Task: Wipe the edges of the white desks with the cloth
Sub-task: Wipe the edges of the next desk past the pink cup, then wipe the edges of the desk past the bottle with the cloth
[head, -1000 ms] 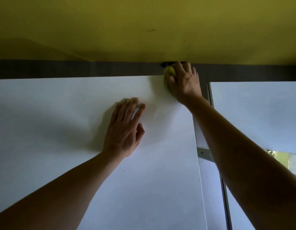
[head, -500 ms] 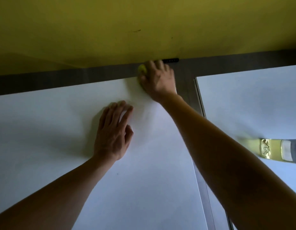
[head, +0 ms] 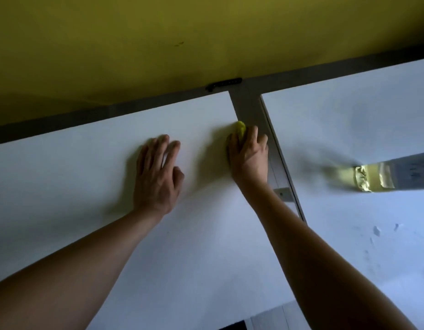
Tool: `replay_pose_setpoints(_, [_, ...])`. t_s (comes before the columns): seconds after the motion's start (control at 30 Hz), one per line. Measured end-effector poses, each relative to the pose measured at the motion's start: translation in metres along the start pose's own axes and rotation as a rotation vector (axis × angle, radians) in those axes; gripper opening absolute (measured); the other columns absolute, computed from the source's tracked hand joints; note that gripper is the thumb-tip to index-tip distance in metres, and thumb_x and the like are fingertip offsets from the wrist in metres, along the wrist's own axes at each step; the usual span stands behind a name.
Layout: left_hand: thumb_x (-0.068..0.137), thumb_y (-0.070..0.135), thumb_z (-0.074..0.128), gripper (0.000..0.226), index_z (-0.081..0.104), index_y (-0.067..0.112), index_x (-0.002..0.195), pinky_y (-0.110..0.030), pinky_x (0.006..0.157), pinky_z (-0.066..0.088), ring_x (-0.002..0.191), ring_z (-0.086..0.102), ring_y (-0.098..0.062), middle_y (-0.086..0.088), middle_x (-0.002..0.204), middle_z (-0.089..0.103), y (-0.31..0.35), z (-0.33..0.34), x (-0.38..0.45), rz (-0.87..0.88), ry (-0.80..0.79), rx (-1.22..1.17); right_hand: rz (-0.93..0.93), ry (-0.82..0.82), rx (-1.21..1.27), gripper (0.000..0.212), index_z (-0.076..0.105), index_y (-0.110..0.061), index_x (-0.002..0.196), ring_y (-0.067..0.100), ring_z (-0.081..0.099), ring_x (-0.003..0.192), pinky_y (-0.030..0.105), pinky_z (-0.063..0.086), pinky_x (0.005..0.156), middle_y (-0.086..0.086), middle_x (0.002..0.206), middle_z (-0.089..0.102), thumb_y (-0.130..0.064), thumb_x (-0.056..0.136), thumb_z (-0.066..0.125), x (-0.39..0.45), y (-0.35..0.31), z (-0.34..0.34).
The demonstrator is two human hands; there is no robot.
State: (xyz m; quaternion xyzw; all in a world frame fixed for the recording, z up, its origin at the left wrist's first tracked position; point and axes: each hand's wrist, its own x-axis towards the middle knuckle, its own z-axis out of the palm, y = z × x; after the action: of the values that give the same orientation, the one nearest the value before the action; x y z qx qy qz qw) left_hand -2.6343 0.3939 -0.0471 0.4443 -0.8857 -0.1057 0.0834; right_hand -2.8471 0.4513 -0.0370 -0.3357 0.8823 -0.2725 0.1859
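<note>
The right hand (head: pixel 250 156) presses a yellow cloth (head: pixel 240 128) on the right edge of the white surface (head: pixel 87 186), fingers curled over it. The left hand (head: pixel 157 173) lies flat nearby, fingers spread.

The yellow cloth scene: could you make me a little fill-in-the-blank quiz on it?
1. The cloth is under the ___ hand.
2. The left hand lies ___ on the white desk.
3. The wall behind is ___.
Missing words: right; flat; yellow.
</note>
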Motion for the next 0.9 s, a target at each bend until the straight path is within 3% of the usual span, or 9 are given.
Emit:
replay_pose_setpoints(0.13, [0.100, 0.027, 0.039, 0.058, 0.045, 0.011, 0.155, -0.054, 0.126, 0.020, 0.152, 0.031, -0.040, -0.017, 0.164, 0.036, 0.000, -0.006, -0.002, 0.020, -0.029, 0.009, 0.026, -0.013, -0.096, 0.047, 0.038, -0.010, 0.136, 0.042, 0.050, 0.107, 0.053, 0.050, 0.087, 0.021, 0.122, 0.045, -0.042, 0.102, 0.044, -0.034, 0.007, -0.010])
replay_pose_setpoints(0.3, [0.095, 0.033, 0.036, 0.061, 0.049, 0.004, 0.148, -0.055, 0.120, 0.030, 0.144, 0.039, -0.044, -0.022, 0.157, 0.043, 0.005, -0.023, -0.019, 0.023, -0.165, 0.010, 0.086, -0.083, -0.101, 0.043, 0.041, -0.012, 0.133, 0.042, 0.047, 0.110, 0.046, 0.041, 0.089, 0.020, 0.122, 0.046, -0.040, 0.102, 0.048, -0.061, 0.007, -0.032])
replay_pose_setpoints(0.47, [0.095, 0.018, 0.063, 0.047, 0.057, 0.005, 0.139, -0.055, 0.105, 0.042, 0.135, 0.049, -0.045, -0.023, 0.149, 0.050, 0.017, -0.046, -0.064, 0.036, -0.276, -0.053, 0.051, 0.006, -0.013, 0.046, 0.044, -0.018, 0.132, 0.037, 0.050, 0.105, 0.044, 0.045, 0.088, 0.016, 0.115, 0.053, -0.041, 0.096, 0.058, -0.123, 0.019, -0.069])
replay_pose_setpoints(0.7, [0.087, 0.034, 0.039, 0.057, 0.068, 0.003, 0.125, -0.053, 0.098, 0.051, 0.121, 0.062, -0.043, -0.023, 0.132, 0.064, 0.057, -0.065, -0.129, 0.149, -0.315, -0.119, 0.046, 0.049, 0.034, 0.042, 0.047, -0.029, 0.129, 0.027, 0.052, 0.103, 0.039, 0.048, 0.078, 0.009, 0.117, 0.054, -0.043, 0.093, 0.064, -0.210, 0.036, -0.117])
replay_pose_setpoints(0.9, [0.088, 0.026, 0.047, 0.048, 0.069, 0.001, 0.122, -0.051, 0.097, 0.053, 0.117, 0.064, -0.041, -0.020, 0.129, 0.066, 0.102, -0.066, -0.174, 0.222, -0.320, -0.130, 0.014, 0.066, 0.019, 0.047, 0.049, -0.032, 0.134, 0.020, 0.055, 0.106, 0.035, 0.052, 0.079, 0.000, 0.124, 0.051, -0.044, 0.092, 0.068, -0.264, 0.060, -0.144])
